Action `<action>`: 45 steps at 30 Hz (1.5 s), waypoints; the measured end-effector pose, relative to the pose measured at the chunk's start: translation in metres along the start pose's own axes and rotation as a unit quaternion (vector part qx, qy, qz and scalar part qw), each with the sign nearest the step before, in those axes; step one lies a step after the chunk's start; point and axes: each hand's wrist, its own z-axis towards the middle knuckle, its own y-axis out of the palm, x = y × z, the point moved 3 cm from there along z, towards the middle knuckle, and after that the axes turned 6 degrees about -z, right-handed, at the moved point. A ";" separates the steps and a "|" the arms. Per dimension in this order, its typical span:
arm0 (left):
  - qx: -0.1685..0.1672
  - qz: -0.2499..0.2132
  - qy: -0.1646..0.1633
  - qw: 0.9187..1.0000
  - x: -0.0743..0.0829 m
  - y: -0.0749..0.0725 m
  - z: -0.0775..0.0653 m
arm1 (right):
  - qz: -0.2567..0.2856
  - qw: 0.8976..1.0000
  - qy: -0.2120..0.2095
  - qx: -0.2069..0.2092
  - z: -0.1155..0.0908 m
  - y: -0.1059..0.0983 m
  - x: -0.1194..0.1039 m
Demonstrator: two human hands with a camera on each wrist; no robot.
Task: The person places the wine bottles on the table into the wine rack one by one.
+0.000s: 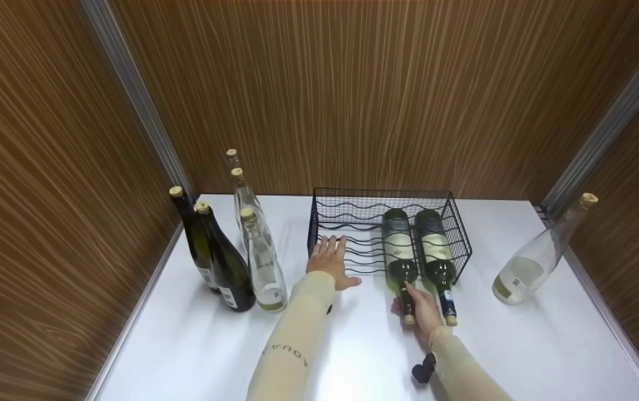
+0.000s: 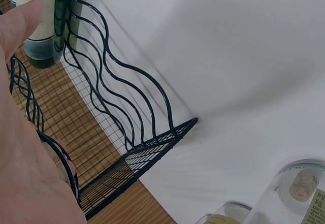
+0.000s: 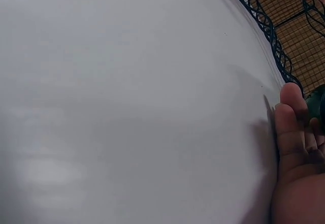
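Observation:
A black wire wine rack [image 1: 364, 257] with wavy bars stands against the back panel. Two green wine bottles lie in its right half: the inner bottle [image 1: 398, 238] and the outer bottle [image 1: 433, 239], their corked necks pointing toward me. My right hand [image 1: 423, 315] holds the inner bottle's neck between thumb and fingers; that grip is mostly out of frame in the right wrist view. Over the rack's front left part lies my left hand [image 1: 329, 263], fingers extended and spread, touching the wires. In the left wrist view, its palm [image 2: 30, 173] partly covers the rack's wires [image 2: 147, 89].
Left of the rack stand two dark bottles [image 1: 229, 273] and several clear corked bottles [image 1: 265, 273]. A single clear bottle [image 1: 525, 273] stands at the right. Wood-patterned panels [image 1: 319, 100] enclose the white table [image 1: 186, 356] on three sides.

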 end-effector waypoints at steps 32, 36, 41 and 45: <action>0.011 -0.004 0.013 1.000 -0.001 0.000 -0.001 | -0.050 0.998 0.003 0.030 -0.002 0.001 0.002; 0.016 -0.008 0.014 1.000 -0.001 0.002 -0.001 | -0.057 0.998 0.005 0.026 -0.006 0.002 -0.001; 0.025 -0.011 0.020 0.999 -0.002 0.004 0.002 | -0.062 0.998 0.008 0.027 -0.008 0.002 -0.003; 0.027 -0.019 0.026 0.999 -0.005 0.005 0.003 | -0.053 0.998 -0.001 0.030 -0.003 0.001 0.000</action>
